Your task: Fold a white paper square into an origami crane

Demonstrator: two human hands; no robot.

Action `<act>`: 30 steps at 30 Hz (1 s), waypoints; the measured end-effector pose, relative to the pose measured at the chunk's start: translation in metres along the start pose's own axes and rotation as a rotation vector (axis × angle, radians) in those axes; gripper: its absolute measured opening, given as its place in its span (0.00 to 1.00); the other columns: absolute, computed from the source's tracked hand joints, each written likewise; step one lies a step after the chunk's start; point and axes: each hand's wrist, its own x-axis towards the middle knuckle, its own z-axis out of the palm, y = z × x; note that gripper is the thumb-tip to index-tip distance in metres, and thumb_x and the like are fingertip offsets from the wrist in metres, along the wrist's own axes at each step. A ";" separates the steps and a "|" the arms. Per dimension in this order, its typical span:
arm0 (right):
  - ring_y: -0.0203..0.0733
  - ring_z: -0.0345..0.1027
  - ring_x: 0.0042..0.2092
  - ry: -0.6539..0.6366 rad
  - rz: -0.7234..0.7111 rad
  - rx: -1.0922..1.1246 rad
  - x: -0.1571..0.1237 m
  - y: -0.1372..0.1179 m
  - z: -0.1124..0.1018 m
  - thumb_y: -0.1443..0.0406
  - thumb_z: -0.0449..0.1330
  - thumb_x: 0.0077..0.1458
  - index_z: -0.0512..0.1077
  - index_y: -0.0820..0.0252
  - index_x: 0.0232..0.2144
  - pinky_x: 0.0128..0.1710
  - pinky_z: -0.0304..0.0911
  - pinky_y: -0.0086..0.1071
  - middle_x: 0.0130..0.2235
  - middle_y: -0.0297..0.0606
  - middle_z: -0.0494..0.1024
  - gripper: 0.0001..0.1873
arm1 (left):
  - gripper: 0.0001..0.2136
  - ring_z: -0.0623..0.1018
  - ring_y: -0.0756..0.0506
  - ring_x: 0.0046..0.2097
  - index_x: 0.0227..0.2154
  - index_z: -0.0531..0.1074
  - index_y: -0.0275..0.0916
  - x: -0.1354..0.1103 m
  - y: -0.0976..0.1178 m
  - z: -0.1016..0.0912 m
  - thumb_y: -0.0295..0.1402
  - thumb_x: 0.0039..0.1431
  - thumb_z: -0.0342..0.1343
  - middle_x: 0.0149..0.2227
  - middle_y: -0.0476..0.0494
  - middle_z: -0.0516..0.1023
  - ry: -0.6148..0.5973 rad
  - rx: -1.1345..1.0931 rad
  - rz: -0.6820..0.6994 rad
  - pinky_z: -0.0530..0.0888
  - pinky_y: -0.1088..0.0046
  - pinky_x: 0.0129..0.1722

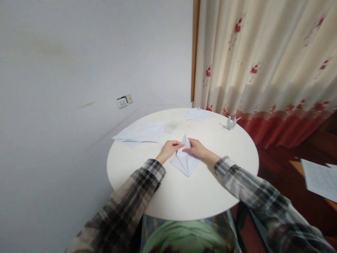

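Note:
A sheet of white paper, folded into a pointed, kite-like shape with creases, lies near the middle of the round table. My left hand pinches its upper left edge, thumb and fingers pressed together. On the other side, my right hand grips the upper right edge, its thumb lying across the front of the paper. One tip points away from me between the hands, and the lower corner points toward me. The fingertips behind the paper are partly hidden.
The white round table carries a stack of paper at the left, paper pieces at the back and a folded paper crane at the right. A wall stands close on the left. Printed sheets lie at far right.

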 end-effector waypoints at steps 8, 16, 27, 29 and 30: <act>0.38 0.66 0.33 -0.007 -0.052 -0.107 -0.002 -0.001 0.000 0.63 0.63 0.43 0.69 0.64 0.37 0.34 0.59 0.30 0.33 0.36 0.75 0.17 | 0.15 0.71 0.49 0.28 0.24 0.76 0.33 -0.004 0.010 0.003 0.42 0.40 0.61 0.25 0.46 0.76 0.053 -0.035 0.018 0.65 0.75 0.30; 0.39 0.66 0.36 0.002 -0.071 -0.184 -0.003 -0.004 0.004 0.66 0.62 0.45 0.67 0.63 0.39 0.36 0.58 0.29 0.35 0.38 0.74 0.17 | 0.16 0.70 0.49 0.27 0.25 0.77 0.32 -0.006 0.016 0.006 0.43 0.40 0.61 0.24 0.46 0.77 0.031 -0.036 0.030 0.64 0.76 0.27; 0.42 0.68 0.40 -0.023 -0.098 -0.213 -0.005 -0.006 0.005 0.67 0.60 0.48 0.63 0.63 0.44 0.39 0.59 0.31 0.40 0.42 0.74 0.19 | 0.18 0.69 0.50 0.26 0.25 0.77 0.33 -0.007 0.015 0.010 0.47 0.44 0.58 0.22 0.49 0.75 0.064 0.008 0.108 0.64 0.76 0.26; 0.42 0.68 0.42 -0.022 -0.096 -0.215 -0.005 -0.006 0.005 0.67 0.60 0.48 0.61 0.62 0.46 0.40 0.59 0.31 0.41 0.42 0.74 0.22 | 0.17 0.70 0.49 0.27 0.25 0.77 0.33 -0.008 0.018 0.010 0.45 0.45 0.58 0.23 0.47 0.76 0.113 0.054 0.148 0.65 0.75 0.27; 0.42 0.68 0.42 -0.022 -0.098 -0.219 -0.005 -0.007 0.005 0.67 0.60 0.48 0.60 0.62 0.47 0.40 0.58 0.31 0.42 0.43 0.74 0.23 | 0.16 0.71 0.49 0.28 0.25 0.77 0.34 -0.008 0.019 0.010 0.44 0.46 0.58 0.24 0.47 0.76 0.136 0.082 0.173 0.65 0.75 0.28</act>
